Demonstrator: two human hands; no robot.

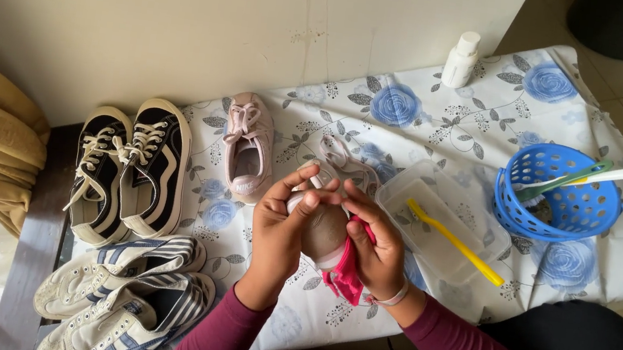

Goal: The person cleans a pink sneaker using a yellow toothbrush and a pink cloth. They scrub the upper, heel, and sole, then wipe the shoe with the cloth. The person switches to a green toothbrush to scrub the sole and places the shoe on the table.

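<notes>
My left hand (278,231) grips a small pink shoe (325,229), held sole up over the table. Against the sole, my right hand (376,248) presses a pink-red cloth (347,277). The shoe's laces (337,154) trail off toward the far side. Its partner, a second pink shoe (249,147), lies on the flowered tablecloth (432,111) just left of my hands.
A clear plastic tub (434,215) holds a yellow toothbrush (454,240). A blue basket (565,196) with brushes sits at right, a white bottle (461,58) at the back. Black sneakers (132,167) and striped white sneakers (127,295) lie left.
</notes>
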